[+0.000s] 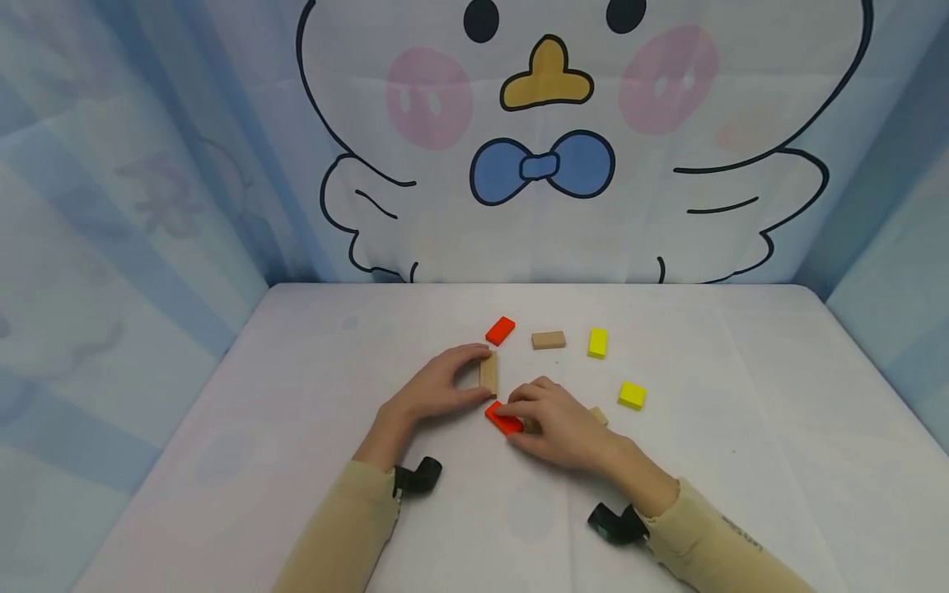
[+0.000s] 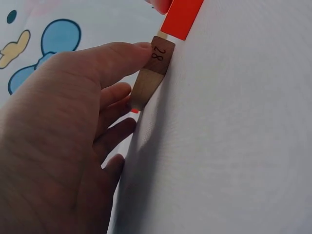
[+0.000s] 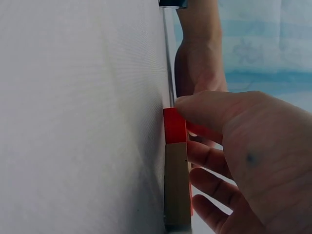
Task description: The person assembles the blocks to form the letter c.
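Observation:
On the white table, my left hand (image 1: 437, 385) pinches a plain wooden block (image 1: 488, 375) lengthwise, thumb at the near end and fingers at the far end. The block's near end bears the mark 28 in the left wrist view. My right hand (image 1: 559, 424) pinches a red block (image 1: 504, 418) lying just nearer to me, its thumb on one end in the right wrist view. A second wooden block (image 3: 177, 185) lies close by that red block, mostly hidden under the right hand in the head view.
Farther back lie another red block (image 1: 500, 330), a wooden block (image 1: 549, 340) and a yellow block (image 1: 597, 343). A second yellow block (image 1: 633, 396) sits right of my right hand, with a wooden block's corner (image 1: 599, 415) beside it. A cartoon curtain (image 1: 541, 231) stands behind the table.

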